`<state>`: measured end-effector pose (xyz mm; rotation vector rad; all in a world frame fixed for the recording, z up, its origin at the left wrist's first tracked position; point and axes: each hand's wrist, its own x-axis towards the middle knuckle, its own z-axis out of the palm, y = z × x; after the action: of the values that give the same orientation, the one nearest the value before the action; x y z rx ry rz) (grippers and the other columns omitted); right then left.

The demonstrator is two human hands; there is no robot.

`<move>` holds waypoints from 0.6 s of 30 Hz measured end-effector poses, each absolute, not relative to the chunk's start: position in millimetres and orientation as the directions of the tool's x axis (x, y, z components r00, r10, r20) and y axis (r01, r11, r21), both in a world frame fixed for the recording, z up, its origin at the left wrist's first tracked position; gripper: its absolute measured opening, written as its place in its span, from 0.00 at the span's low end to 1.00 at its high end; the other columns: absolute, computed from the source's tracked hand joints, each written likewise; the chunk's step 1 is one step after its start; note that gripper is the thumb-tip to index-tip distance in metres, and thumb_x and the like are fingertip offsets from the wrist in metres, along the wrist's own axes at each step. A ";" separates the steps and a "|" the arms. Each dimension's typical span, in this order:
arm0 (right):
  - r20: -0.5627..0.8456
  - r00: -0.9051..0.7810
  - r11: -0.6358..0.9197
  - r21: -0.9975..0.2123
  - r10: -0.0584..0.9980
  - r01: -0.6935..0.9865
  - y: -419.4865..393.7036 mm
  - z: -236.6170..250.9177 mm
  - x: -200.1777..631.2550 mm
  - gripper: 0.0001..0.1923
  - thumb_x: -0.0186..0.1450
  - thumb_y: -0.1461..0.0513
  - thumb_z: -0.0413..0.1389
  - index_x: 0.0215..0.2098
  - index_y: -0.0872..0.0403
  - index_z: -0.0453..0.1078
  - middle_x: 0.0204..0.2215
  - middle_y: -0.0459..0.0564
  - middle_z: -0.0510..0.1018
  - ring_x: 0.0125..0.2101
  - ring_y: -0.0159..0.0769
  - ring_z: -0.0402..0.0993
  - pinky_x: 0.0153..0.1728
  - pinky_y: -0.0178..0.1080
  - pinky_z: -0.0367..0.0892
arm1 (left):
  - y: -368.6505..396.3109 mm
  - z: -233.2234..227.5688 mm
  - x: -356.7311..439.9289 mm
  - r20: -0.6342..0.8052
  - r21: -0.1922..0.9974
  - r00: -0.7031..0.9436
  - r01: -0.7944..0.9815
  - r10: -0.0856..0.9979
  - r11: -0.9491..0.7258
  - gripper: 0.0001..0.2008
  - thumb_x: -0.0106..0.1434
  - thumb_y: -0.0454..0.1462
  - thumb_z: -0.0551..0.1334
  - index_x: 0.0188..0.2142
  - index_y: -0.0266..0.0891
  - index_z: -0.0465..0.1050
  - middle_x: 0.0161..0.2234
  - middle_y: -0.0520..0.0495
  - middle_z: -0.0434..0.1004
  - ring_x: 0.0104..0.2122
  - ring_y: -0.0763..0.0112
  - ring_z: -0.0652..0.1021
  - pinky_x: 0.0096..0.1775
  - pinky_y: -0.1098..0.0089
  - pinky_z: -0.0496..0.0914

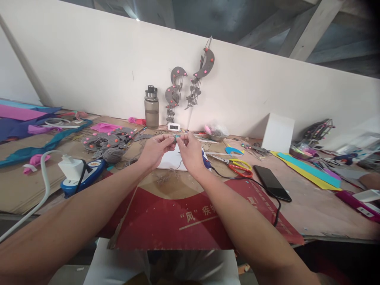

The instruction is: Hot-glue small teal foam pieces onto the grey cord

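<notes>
My left hand (158,148) and my right hand (190,152) meet over the middle of the table, fingertips pinched together. Between them is a small teal-and-grey piece (177,137), mostly covered by the fingers, so its exact kind is unclear. Grey yarn (179,164) hangs below my right hand. Under both hands lies a white sheet (168,161). Just right of my right hand is a blue-handled tool (206,160) with a black cord, partly hidden by the wrist. Scissors (242,168) with yellow and red handles lie farther right.
A phone (272,183), water bottle (152,111) and small clock (173,126) stand around the work area. Left are a blue power strip (86,178) and a grey yarn ball (113,155). Grey moon decorations (208,63) hang on the wall. Another person's hand (371,181) shows far right.
</notes>
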<state>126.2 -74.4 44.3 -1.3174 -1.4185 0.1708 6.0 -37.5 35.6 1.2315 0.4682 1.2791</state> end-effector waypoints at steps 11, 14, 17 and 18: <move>0.491 0.289 0.305 -0.808 0.822 0.505 -70.9 45.9 132.7 0.08 0.60 0.58 0.52 0.29 0.54 0.69 0.18 0.39 0.64 0.21 0.29 0.59 0.27 0.34 0.55 | -35.3 32.5 5.4 0.368 0.881 0.372 -0.433 0.852 -0.191 0.05 0.50 0.34 0.66 0.28 0.35 0.76 0.29 0.48 0.74 0.27 0.75 0.72 0.35 0.69 0.67; 0.480 0.300 0.293 -0.816 0.825 0.498 -68.9 43.9 133.6 0.08 0.60 0.59 0.52 0.29 0.54 0.70 0.19 0.40 0.67 0.23 0.29 0.61 0.28 0.33 0.57 | -33.7 30.1 5.6 0.357 0.893 0.348 -0.398 0.867 -0.208 0.07 0.49 0.34 0.66 0.30 0.35 0.76 0.29 0.47 0.75 0.27 0.74 0.72 0.35 0.67 0.67; 0.477 0.293 0.296 -0.817 0.829 0.494 -67.1 41.5 134.2 0.08 0.59 0.59 0.52 0.27 0.54 0.69 0.21 0.41 0.70 0.24 0.29 0.63 0.30 0.33 0.58 | -31.2 26.8 5.8 0.346 0.904 0.329 -0.368 0.879 -0.218 0.09 0.49 0.35 0.66 0.32 0.35 0.76 0.27 0.48 0.75 0.27 0.74 0.73 0.35 0.67 0.67; 0.474 0.294 0.293 -0.819 0.830 0.493 -66.4 40.7 134.2 0.08 0.59 0.59 0.51 0.27 0.54 0.69 0.21 0.42 0.70 0.24 0.29 0.63 0.30 0.33 0.59 | -30.8 26.0 5.8 0.343 0.908 0.325 -0.356 0.881 -0.223 0.10 0.49 0.36 0.66 0.32 0.35 0.76 0.27 0.48 0.75 0.26 0.74 0.73 0.34 0.67 0.67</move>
<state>134.2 -66.4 40.7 -1.3548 -1.3537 0.3535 5.8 -30.8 26.0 1.3364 0.5374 1.2471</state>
